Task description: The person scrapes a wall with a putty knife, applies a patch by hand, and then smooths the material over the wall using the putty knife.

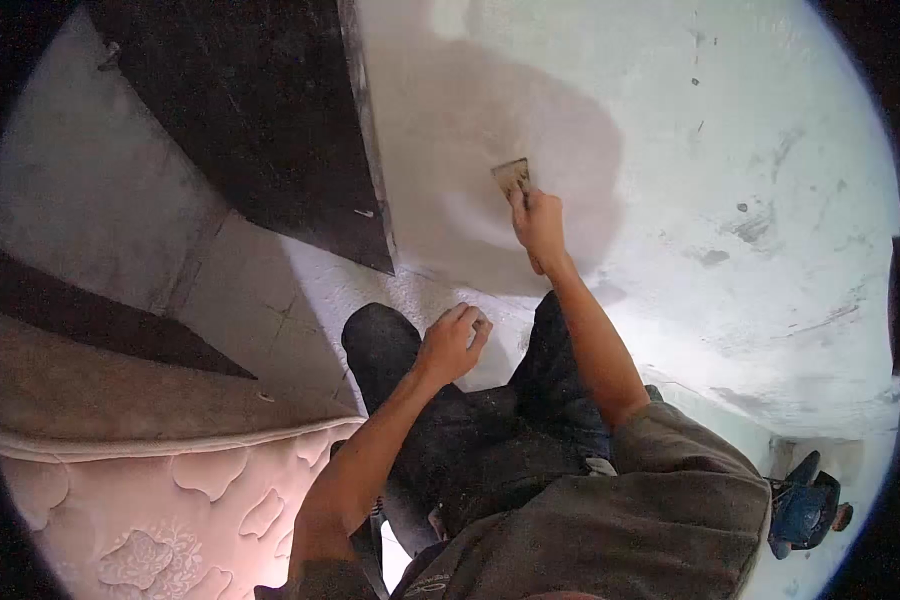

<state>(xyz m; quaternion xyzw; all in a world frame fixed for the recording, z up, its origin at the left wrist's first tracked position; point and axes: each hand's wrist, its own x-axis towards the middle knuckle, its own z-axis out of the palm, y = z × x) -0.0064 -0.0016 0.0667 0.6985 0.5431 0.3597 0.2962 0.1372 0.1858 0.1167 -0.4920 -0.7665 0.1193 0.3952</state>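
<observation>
My right hand [542, 232] grips a putty knife [512, 176] by its handle, its wide blade pointing up and left against the pale wall [650, 120]. The blade looks stained. Around the hand and blade, my shadow darkens the wall. Lower down, my left hand [455, 340] hangs over the space between my knees, close to the left knee [380, 335]. Its fingers curl in toward the thumb; whatever they may hold is too small to make out.
A dark door-like panel [260, 110] stands left of the wall. Tiled floor [260, 270] lies beneath it. A pink quilted mattress [160, 500] is at the lower left. Dark marks and small holes [742, 207] dot the wall. A dark blue object [805, 505] sits far right.
</observation>
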